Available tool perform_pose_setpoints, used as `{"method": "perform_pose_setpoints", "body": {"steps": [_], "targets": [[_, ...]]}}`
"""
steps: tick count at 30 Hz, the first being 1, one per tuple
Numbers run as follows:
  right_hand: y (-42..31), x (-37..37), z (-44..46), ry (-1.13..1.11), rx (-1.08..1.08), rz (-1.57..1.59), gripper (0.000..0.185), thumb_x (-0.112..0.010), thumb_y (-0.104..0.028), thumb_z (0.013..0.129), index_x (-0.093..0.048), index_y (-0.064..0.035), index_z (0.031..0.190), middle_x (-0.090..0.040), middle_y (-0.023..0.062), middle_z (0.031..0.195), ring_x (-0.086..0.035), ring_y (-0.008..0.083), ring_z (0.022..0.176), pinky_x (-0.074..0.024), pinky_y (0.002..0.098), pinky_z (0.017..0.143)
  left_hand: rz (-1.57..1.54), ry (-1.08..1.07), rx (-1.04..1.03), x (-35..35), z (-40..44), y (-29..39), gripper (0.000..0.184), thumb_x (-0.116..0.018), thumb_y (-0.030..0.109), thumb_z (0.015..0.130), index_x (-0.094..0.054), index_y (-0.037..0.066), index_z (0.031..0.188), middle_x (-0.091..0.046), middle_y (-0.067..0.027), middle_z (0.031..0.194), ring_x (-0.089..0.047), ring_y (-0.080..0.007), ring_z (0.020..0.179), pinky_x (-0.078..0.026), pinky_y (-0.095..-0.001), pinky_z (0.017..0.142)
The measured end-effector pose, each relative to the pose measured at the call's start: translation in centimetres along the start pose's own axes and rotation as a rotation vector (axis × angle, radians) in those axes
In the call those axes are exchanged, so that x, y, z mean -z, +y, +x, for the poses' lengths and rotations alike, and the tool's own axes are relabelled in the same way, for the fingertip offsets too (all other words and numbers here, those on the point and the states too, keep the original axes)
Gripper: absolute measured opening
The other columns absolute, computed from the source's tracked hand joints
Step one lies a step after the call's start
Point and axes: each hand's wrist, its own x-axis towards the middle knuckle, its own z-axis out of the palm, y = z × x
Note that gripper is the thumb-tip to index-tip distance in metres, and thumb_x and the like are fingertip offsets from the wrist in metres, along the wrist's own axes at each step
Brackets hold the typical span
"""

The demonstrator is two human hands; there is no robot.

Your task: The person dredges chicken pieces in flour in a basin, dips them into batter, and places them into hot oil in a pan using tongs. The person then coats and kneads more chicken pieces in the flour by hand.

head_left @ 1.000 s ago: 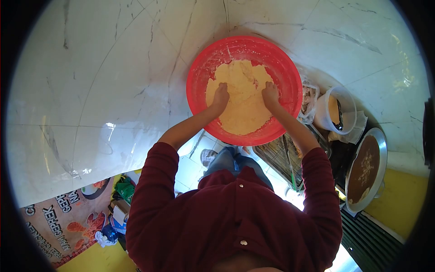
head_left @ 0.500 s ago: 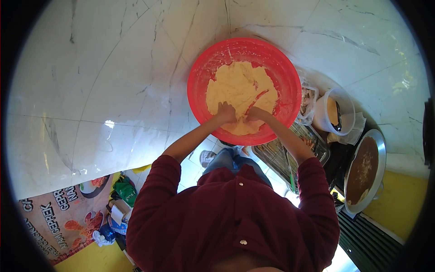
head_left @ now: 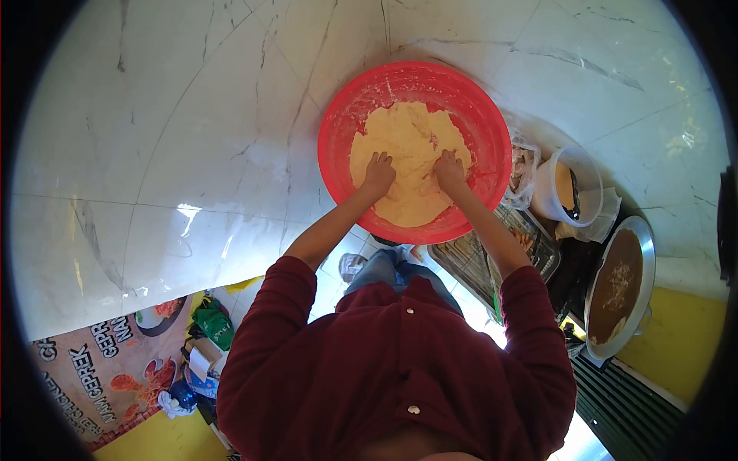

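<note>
A wide red plastic basin (head_left: 335, 115) holds a bed of pale yellowish flour (head_left: 411, 203). Both of my hands are inside it, palms down. On the left side of the flour rests my left hand (head_left: 379, 175), its fingers slightly spread and their tips at the powder. My right hand (head_left: 450, 170) touches the flour on the right side, fingers a little apart and partly bent. No object shows in either hand. Whatever may lie under the fingers or beneath the flour is hidden.
Right of the basin are a clear plastic bag (head_left: 523, 169) of pale pieces, a translucent tub (head_left: 588, 180), and a large metal pan (head_left: 648, 253) of brown contents. A wire-racked tray (head_left: 465, 265) sits below. Marbled tile (head_left: 192, 131) surrounds the basin; a printed banner (head_left: 100, 369) hangs lower left.
My hands were close together at the near side of the flour. They have moved apart and farther from my body. The red streak in the flour is now covered.
</note>
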Motion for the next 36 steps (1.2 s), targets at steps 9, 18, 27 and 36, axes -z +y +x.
{"method": "perform_pose_setpoints", "body": {"steps": [9, 18, 27, 36], "targets": [[1.9, -1.7, 0.0, 0.033, 0.272, -0.033, 0.03, -0.071, -0.017, 0.059, -0.066, -0.0137, 0.088, -0.045, 0.0093, 0.11, -0.043, 0.0248, 0.106, -0.0397, 0.0379, 0.081, 0.281, -0.043, -0.161, -2.2, 0.9, 0.0, 0.018, -0.066, 0.025, 0.064, -0.068, 0.019, 0.082, -0.052, -0.0034, 0.101, -0.04, -0.0195, 0.108, -0.026, -0.0376, 0.096], [5.4, 1.1, 2.1, -0.083, 0.354, 0.309, 0.034, -0.074, -0.021, 0.056, -0.061, -0.006, 0.083, -0.047, 0.0079, 0.1, -0.044, 0.0253, 0.1, -0.0383, 0.0403, 0.083, 0.397, -0.034, -0.177, -2.2, 0.2, -1.1, 0.026, -0.066, 0.032, 0.063, -0.067, 0.013, 0.081, -0.049, -0.0047, 0.111, -0.037, -0.0197, 0.112, -0.023, -0.0372, 0.099], [4.7, 3.6, 3.7, 0.091, 0.156, 0.402, 0.033, -0.074, -0.026, 0.059, -0.065, -0.0085, 0.085, -0.045, 0.0062, 0.103, -0.041, 0.0258, 0.105, -0.0371, 0.0447, 0.088, 0.242, 0.11, -0.198, -4.3, 0.1, -1.1, 0.027, -0.07, 0.029, 0.06, -0.067, 0.013, 0.081, -0.049, -0.0047, 0.106, -0.038, -0.0208, 0.109, -0.026, -0.0364, 0.096], [4.2, 2.9, 4.4, 0.042, 0.147, 0.358, 0.029, -0.068, -0.029, 0.066, -0.065, -0.0063, 0.083, -0.045, 0.0074, 0.103, -0.042, 0.0234, 0.102, -0.0375, 0.0391, 0.083, 0.048, -0.254, -0.211, -1.5, 0.0, -1.6, 0.055, -0.074, 0.052, 0.044, -0.069, 0.014, 0.083, -0.05, -0.0051, 0.108, -0.035, -0.0221, 0.112, -0.023, -0.04, 0.097]]}}
